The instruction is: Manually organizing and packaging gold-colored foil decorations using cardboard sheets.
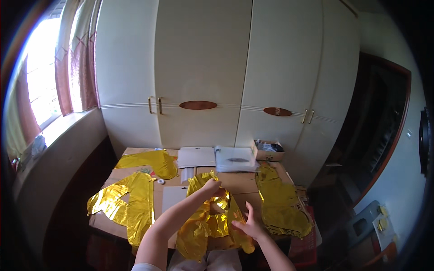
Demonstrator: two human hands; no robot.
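A flat, crinkled gold foil balloon (193,237) hangs over the near edge of the table, in front of my lap. My left hand (211,187) reaches across it, with the fingers closed on its upper part. On the balloon's right side is my right hand (253,226), its fingers apart and the thumb against the foil. Between the hands the foil stands up in folds around a gap. Part of my left hand's grip is hidden behind the hand itself.
More gold foil balloons lie on the cardboard-covered table: a looped one (140,207) left, another (156,161) far left, a long one (282,203) right. White sheets (196,157), clear plastic packets (235,158) and a small box (270,151) stand before the wardrobe (203,58).
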